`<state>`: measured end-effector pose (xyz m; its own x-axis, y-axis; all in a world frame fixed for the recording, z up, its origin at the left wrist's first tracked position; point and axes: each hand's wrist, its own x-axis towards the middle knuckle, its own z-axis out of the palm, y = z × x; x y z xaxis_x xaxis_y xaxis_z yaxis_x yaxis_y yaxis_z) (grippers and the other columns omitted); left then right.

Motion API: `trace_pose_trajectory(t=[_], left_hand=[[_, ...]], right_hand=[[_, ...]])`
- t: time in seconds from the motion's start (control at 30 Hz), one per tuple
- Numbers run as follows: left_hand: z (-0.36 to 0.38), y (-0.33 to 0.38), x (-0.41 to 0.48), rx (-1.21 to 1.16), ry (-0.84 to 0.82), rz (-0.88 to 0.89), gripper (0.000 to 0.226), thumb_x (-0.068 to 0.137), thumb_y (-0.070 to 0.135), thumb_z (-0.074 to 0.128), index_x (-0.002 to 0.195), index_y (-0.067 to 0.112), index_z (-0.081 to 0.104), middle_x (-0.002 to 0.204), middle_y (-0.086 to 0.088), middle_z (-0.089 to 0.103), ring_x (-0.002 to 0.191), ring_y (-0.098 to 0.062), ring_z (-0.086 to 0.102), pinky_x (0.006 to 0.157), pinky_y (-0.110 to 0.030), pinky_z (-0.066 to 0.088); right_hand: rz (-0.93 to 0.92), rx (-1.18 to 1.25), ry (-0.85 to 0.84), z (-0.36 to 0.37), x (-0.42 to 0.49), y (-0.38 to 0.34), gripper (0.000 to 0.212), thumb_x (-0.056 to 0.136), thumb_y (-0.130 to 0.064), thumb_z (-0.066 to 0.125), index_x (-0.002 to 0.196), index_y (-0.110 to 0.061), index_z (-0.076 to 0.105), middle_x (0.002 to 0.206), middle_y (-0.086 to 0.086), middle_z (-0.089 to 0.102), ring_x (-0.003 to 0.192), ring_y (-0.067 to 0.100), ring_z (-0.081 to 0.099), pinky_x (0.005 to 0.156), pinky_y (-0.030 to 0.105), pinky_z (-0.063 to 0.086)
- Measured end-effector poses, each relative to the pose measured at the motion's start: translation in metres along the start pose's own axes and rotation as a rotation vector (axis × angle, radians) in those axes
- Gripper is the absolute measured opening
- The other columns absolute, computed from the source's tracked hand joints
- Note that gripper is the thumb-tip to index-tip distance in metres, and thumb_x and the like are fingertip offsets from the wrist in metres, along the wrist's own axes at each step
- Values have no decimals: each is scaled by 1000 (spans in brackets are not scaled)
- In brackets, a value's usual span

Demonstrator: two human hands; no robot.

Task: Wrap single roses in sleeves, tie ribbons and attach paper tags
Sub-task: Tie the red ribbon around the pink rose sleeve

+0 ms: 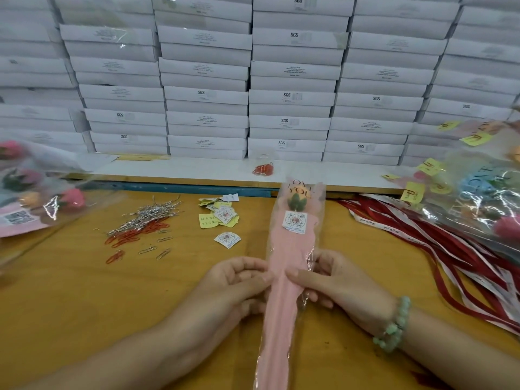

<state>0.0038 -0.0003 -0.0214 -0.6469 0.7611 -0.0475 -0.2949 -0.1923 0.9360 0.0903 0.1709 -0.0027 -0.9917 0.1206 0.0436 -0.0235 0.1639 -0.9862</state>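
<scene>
Writing: stacked boxes (292, 97) read "SGS"; the pink sleeve (284, 291) reads "YOU".
Hands: left hand (239, 282) and right hand (337, 285) pinch the sleeve's sides.
Sleeve: over the surface (84, 291), rose (297, 202) end away.
Around: paper clips (140, 220) left, ribbons (422, 249) right.

Bare table (70, 291) left – ribbons (439, 249) crowd right

Yellow wooden table (70, 277), white ledge (197, 167) behind it, wall of stacked white boxes (206, 97) (some marked SGS)
</scene>
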Motion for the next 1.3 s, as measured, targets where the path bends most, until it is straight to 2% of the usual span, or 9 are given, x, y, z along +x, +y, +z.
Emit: trace_pose_trajectory(t=[0.1, 0.27, 0.37, 0.47, 0.6, 0.8, 0.97, 1.13, 1.3], left_hand=[[-2, 5, 1, -1, -103, -57, 34, 71, 9, 73, 99, -5, 61, 78, -18, 65, 64, -16, 65, 57, -24, 56], [-4, 10, 0, 30, -234, -111, 26, 79, 11, 71, 101, -3, 66, 104, -28, 67, 92, -31, 70, 75, -29, 57], [-3, 12, 0, 55, -241, -122, 13, 76, 10, 72, 88, 6, 71, 101, -25, 69, 92, -31, 70, 76, -31, 58], [-4, 10, 0, 103, -216, -113, 13, 80, 9, 73, 92, 3, 69, 105, -29, 65, 93, -32, 67, 77, -33, 58], [0, 10, -2, 145, -182, -89, 9, 77, 7, 76, 84, 9, 72, 96, -26, 66, 80, -25, 67, 68, -27, 58], [-1, 8, 0, 137, -145, -88, 44, 70, 5, 77, 108, -5, 58, 103, -34, 65, 80, -28, 67, 63, -25, 57], [-1, 8, 2, 90, -132, -105, 65, 61, 8, 87, 116, -3, 55, 104, -28, 69, 85, -30, 70, 67, -28, 59], [-2, 5, 2, 79, -141, -68, 55, 65, 9, 81, 114, -6, 63, 106, -31, 67, 84, -28, 69, 71, -30, 58], [-2, 4, 1, 40, -150, -41, 48, 68, 6, 81, 112, -2, 66, 102, -25, 70, 81, -25, 70, 66, -28, 56]], right_hand=[[21, -17, -18, -1, -1, -2, 19, 88, -10, 62, 99, 5, 59, 54, -8, 54, 42, 2, 43, 36, 13, 29], [20, -50, -28, 0, -3, -3, 23, 88, -9, 64, 100, 10, 59, 55, -7, 57, 40, 2, 44, 35, 12, 31], [1, -61, -18, 1, -3, -3, 13, 88, -10, 65, 93, 2, 62, 53, -7, 60, 38, 2, 45, 34, 12, 32], [-7, -79, -18, 1, -3, -1, 9, 88, -12, 65, 91, -4, 62, 51, -8, 61, 36, 0, 46, 34, 11, 32], [-32, -72, -41, 2, -2, -1, 8, 86, -12, 68, 92, -9, 66, 63, -7, 67, 40, 1, 49, 34, 12, 34], [-40, -34, -48, 1, -1, 2, 8, 84, -13, 68, 92, -11, 67, 68, -5, 68, 42, 1, 51, 36, 12, 36], [-41, 7, -78, -1, -1, 2, 15, 84, -16, 67, 95, -7, 67, 67, -4, 68, 43, 2, 52, 38, 13, 39], [33, 110, -164, -6, 0, -2, 42, 79, -26, 65, 99, 10, 58, 63, 1, 63, 45, 3, 53, 37, 12, 36], [153, 161, -325, -17, -1, -5, 49, 80, -21, 68, 113, 14, 55, 60, -1, 59, 42, 2, 47, 38, 9, 34]])
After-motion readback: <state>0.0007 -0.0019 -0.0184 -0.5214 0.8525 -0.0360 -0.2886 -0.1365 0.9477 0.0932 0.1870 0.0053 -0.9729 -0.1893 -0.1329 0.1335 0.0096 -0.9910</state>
